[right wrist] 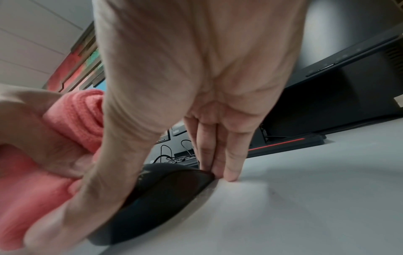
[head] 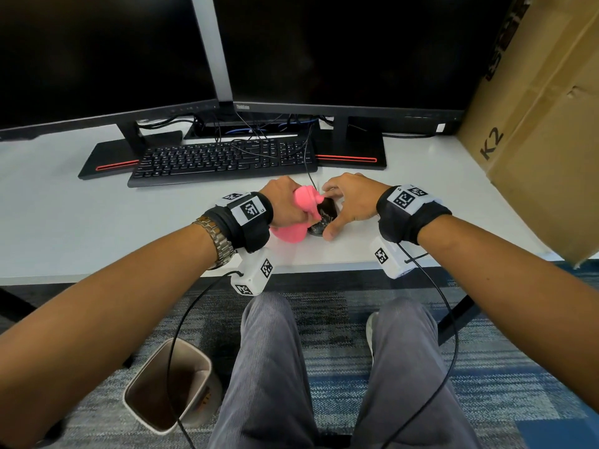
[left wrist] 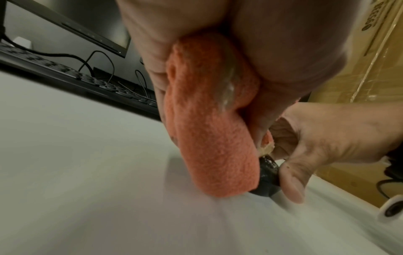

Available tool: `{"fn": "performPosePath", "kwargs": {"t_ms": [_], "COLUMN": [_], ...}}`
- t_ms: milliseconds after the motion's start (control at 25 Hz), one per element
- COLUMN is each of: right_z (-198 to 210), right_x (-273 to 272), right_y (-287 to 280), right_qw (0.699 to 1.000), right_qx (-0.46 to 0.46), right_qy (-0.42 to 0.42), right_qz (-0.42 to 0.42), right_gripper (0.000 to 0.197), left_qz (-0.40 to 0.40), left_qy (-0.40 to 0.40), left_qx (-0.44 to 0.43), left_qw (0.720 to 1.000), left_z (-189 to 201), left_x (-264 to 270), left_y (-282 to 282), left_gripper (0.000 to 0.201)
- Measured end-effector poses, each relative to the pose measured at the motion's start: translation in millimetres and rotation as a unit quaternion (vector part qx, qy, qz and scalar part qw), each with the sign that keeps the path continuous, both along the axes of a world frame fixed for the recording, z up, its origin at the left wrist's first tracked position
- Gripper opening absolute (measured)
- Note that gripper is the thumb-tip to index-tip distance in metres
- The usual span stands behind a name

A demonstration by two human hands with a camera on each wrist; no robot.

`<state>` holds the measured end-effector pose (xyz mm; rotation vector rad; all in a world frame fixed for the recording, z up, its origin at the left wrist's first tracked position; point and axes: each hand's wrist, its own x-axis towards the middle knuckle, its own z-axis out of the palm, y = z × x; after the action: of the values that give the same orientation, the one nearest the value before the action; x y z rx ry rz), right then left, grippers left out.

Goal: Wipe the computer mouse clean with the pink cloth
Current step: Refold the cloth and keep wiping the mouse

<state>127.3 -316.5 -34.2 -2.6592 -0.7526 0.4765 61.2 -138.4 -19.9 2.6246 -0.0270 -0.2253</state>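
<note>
White desk [head: 64, 222] — patterned carpet [head: 486, 367] below.

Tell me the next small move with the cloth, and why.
Probably draw the cloth back along the top of the mouse. The left hand grips the bunched cloth against the mouse's left side, while the right hand pins it to the desk by thumb and fingers, leaving its glossy top exposed.

Both forearms are bare. Each wrist carries a black fabric band [head: 411, 218] topped with white square-code tags [head: 405, 198]. A white camera box [head: 256, 273], also tagged, hangs under each wrist, trailing a thin black cable [head: 175, 345]. A metal link watch [head: 218, 241] sits behind the left band. Grey corduroy trousers [head: 269, 367] cover the legs.
</note>
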Motion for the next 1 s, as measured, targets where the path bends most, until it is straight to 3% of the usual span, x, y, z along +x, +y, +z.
{"fn": "performPosePath", "kwargs": {"t_ms": [80,200,440,560,760,1000], "right_z": [0,1,9,17,15,14], "right_x": [1,2,-2,-12,-35,-41], "right_y": [-1,-5,-14,-17,-7,-1], "right_qw": [1.000,1.000,0.998,0.987,0.941,0.868], "right_qx": [0.003,0.012,0.046,0.155,0.320,0.473], "right_qy": [0.004,0.024,0.025,0.036,0.112,0.151], "right_qz": [0.005,0.015,0.020,0.000,0.003,-0.013], "right_gripper": [0.119,0.126,0.133,0.112,0.062,0.051], "left_qz": [0.011,0.058,0.112,0.102,0.051,-0.021], "left_qy": [0.013,0.009,0.013,0.006,-0.025,0.006], "left_qx": [-0.030,-0.143,-0.363,-0.421,-0.499,-0.499], "left_qw": [0.999,0.988,0.925,0.901,0.864,0.866], "left_z": [2,5,7,5,5,3], "left_x": [-2,-4,-7,-6,-4,-5], "left_y": [4,14,23,21,8,-4], "left_gripper": [0.020,0.029,0.028,0.024,0.015,0.048]}}
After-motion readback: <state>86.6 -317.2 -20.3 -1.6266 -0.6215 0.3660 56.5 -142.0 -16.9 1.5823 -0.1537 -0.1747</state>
